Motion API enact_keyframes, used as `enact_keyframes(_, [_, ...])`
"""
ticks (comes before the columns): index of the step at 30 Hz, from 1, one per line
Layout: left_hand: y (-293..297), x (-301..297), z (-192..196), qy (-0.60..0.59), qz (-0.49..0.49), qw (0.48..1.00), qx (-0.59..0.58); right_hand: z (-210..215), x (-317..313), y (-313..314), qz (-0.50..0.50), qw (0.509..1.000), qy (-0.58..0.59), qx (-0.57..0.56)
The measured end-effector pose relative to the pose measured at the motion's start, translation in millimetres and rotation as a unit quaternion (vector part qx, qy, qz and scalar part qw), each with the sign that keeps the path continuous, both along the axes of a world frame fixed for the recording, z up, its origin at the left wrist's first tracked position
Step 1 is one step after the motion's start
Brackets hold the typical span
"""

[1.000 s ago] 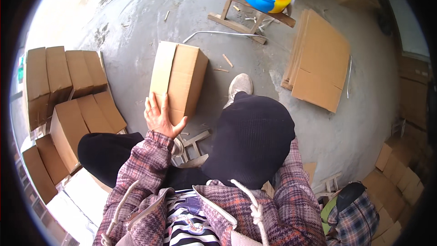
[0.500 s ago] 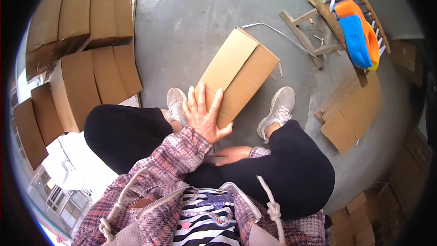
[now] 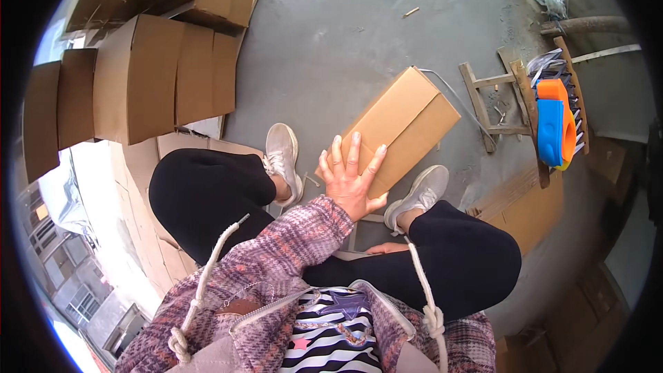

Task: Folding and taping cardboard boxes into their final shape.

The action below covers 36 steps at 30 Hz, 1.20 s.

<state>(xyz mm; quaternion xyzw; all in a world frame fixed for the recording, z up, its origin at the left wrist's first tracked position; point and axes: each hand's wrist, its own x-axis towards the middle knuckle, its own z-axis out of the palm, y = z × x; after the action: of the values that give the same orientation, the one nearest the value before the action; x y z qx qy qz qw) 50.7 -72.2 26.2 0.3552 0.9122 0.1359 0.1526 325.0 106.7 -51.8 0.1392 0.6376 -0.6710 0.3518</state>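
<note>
Spreading my left hand (image 3: 351,179) flat, fingers released, I am pressing on the near end of the cardboard box (image 3: 399,128) lying on the floor between my shoes, to keep it steady. My right hand (image 3: 388,249) is resting low between my knees; its grip I cannot tell.

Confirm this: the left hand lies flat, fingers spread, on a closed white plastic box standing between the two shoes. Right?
Not quite. The head view shows the left hand flat, fingers spread, on a closed brown cardboard box, not white plastic, between the two shoes.
</note>
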Motion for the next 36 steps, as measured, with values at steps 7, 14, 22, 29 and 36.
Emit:
enact_keyframes(7, [-19.5, -3.7, -9.6, 0.068, 0.068, 0.994, 0.046, 57.2, 52.9, 79.0, -0.243, 0.944, 0.028, 0.219])
enact_keyframes(14, [-18.3, 5.8, -4.2, 0.065, 0.131, 0.989, -0.026, 154.8, 84.5, 131.7, -0.498, 0.763, 0.06, 0.407])
enact_keyframes(22, [-23.6, 13.4, -12.5, 0.05, 0.12, 0.991, -0.027, 319.9, -150.2, -23.9, -0.224, 0.797, 0.253, 0.5])
enact_keyframes(29, [-28.0, -1.4, -4.4, -0.011, 0.003, 0.998, -0.058, 96.5, -288.6, -33.4, -0.099, 0.792, 0.224, 0.56])
enact_keyframes(36, [-45.2, -25.2, -15.6, -0.005, -0.128, 0.992, 0.006, 31.8, -331.5, 7.5, -0.054, 0.757, 0.253, 0.599])
